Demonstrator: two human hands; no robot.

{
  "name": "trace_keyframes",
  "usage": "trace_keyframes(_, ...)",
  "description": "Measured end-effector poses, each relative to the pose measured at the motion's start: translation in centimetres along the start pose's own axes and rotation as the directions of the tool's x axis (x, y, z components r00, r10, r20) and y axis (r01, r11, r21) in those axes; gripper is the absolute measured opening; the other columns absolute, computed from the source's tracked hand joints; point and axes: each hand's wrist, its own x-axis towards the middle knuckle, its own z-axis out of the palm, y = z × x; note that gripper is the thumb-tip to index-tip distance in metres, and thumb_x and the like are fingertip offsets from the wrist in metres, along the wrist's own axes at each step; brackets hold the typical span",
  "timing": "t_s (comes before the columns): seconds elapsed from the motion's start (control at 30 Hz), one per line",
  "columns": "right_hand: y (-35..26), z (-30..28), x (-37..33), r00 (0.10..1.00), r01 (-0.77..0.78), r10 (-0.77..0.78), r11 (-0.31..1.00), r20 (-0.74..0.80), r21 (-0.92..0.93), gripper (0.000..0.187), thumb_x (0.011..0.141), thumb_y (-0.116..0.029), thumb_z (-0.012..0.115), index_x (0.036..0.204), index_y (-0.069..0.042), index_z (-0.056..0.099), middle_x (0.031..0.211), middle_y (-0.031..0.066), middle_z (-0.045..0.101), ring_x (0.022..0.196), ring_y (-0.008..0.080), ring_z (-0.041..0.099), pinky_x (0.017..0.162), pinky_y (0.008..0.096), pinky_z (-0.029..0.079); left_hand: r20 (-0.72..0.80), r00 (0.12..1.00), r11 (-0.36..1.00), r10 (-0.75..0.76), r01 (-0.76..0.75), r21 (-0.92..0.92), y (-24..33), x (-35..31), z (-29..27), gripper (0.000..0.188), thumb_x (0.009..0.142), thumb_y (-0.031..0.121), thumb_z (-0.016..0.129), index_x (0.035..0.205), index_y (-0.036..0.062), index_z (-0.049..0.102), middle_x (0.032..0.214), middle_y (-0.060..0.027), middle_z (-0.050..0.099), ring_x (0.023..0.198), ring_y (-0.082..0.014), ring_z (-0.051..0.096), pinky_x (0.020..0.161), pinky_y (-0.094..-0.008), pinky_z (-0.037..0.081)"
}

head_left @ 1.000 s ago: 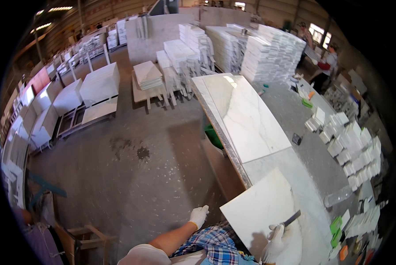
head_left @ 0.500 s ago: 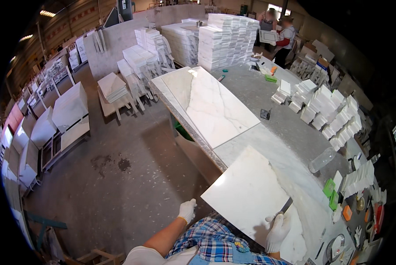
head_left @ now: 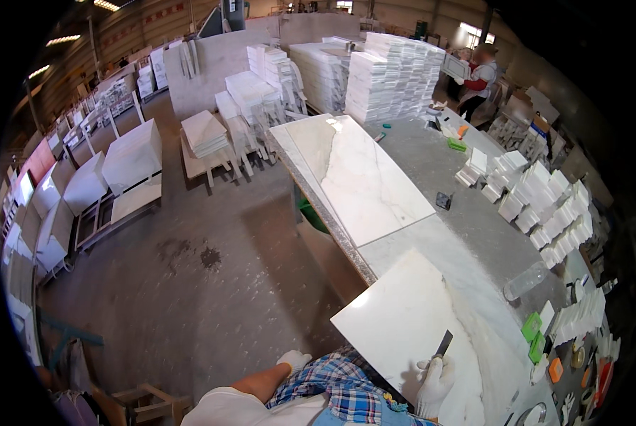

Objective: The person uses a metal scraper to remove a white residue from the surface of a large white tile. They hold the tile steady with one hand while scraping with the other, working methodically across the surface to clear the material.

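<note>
"Reading the head view from my remote post. Where does the pale stone slab (head_left: pixel 389 305) lie?"

"Flat on the pale work surface (head_left: pixel 423 240), directly before the wearer. I see its left corner jutting past the edge, over the floor (head_left: pixel 254 298). Right side blends into the stone beneath; I can't trace that edge."

"Hands?"

"Right hand (head_left: pixel 435 389), gloved, wraps round a dark flat tool (head_left: pixel 443 343), blade standing out past the fingers, over the slab. I can't tell whether the tip touches stone. Left hand (head_left: pixel 294 360), also gloved, is beside the checked clothing (head_left: pixel 350 401), apart from the slab. I see nothing in it; too small and blurred for me to say whether the fingers are spread or curled."

"Surroundings?"

"A second, veined slab (head_left: pixel 375 184) farther along. Clear bottle (head_left: pixel 525 282) lying off to the right, green pieces (head_left: pixel 532 326) near it."

"How would the slab handle, in your judgement?"

"Stiff, no give. Heavy for its thickness, I'd guess. The smooth face looks slippery under a glove, more so if dusty. Corners probably chip easily, and I'd distrust the brownish streak (head_left: pixel 453 303): possibly a weak line."

"Best hold?"

"Two hands, opposite edges, palms under. The jutting corner leaves room for fingers below, but I'd spread the load along the edge, not lever from the point. The tool seems light and rigid; I'd hold it well behind the blade."
</note>
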Motion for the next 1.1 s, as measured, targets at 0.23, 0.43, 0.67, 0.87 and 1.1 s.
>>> trace_keyframes(0.23,-2.1,1.8,-0.5,0.982,-0.182,0.181,0.983,0.054,0.004,0.022,0.103,-0.016,0.051,0.114,0.003,0.053,0.073,0.0043,0.058,0.058,0.0087,0.05,0.051,0.0239,0.045,0.028,0.998,0.997,-0.047,0.049,-0.066,-1.1,-1.3,0.3,0.064,0.092,0.054,0.047,0.122,0.0023,0.07,0.13,-0.0272,0.063,0.123,-0.0434,0.059,0.104,-0.0477,0.045)
trace_keyframes(0.43,0.6,0.7,-0.4,0.978,-0.157,0.158,0.987,0.139,-0.017,0.021,0.105,-0.019,0.05,0.117,-0.001,0.053,0.077,0.0083,0.06,0.053,0.0169,0.057,0.045,0.0322,0.047,0.014,0.996,0.991,-0.083,0.084,-0.103,2.1,-1.3,-1.6,0.062,0.095,0.054,0.046,0.117,0.0021,0.072,0.124,-0.0257,0.067,0.118,-0.0423,0.062,0.099,-0.0482,0.047)
trace_keyframes(0.67,4.2,1.9,1.5,0.978,-0.02,-0.004,0.993,0.206,0.115,0.019,0.104,-0.017,0.053,0.114,-0.001,0.052,0.079,0.0111,0.061,0.061,0.0218,0.066,0.048,0.035,0.053,0.047,0.999,0.999,-0.02,0.022,-0.035,-2.7,3.3,1.7,0.068,0.095,0.06,0.047,0.126,0.0038,0.069,0.134,-0.023,0.063,0.128,-0.0402,0.057,0.106,-0.0459,0.043)
trace_keyframes(0.87,0.0,2.8,-0.1,0.952,-0.244,0.236,0.97,0.192,0.017,0.023,0.106,-0.02,0.051,0.12,-0.002,0.05,0.086,0.0115,0.065,0.07,0.0242,0.069,0.055,0.0384,0.058,0.099,0.981,0.966,-0.17,0.185,-0.181,-1.1,1.5,1.4,0.069,0.092,0.06,0.05,0.127,0.0039,0.068,0.136,-0.0228,0.062,0.129,-0.0402,0.056,0.107,-0.0451,0.043)
trace_keyframes(1.1,2.5,0.9,0.6,0.938,-0.246,0.191,0.955,0.289,0.167,0.054,0.104,-0.027,0.059,0.148,-0.01,0.033,0.116,0.0189,0.062,0.088,0.0297,0.07,0.071,0.0468,0.062,-0.041,0.956,0.926,0.29,-0.27,0.264,-0.7,2.6,1.9,0.057,0.099,0.048,0.047,0.114,-0.0016,0.071,0.125,-0.0279,0.065,0.116,-0.0436,0.062,0.098,-0.0505,0.048)
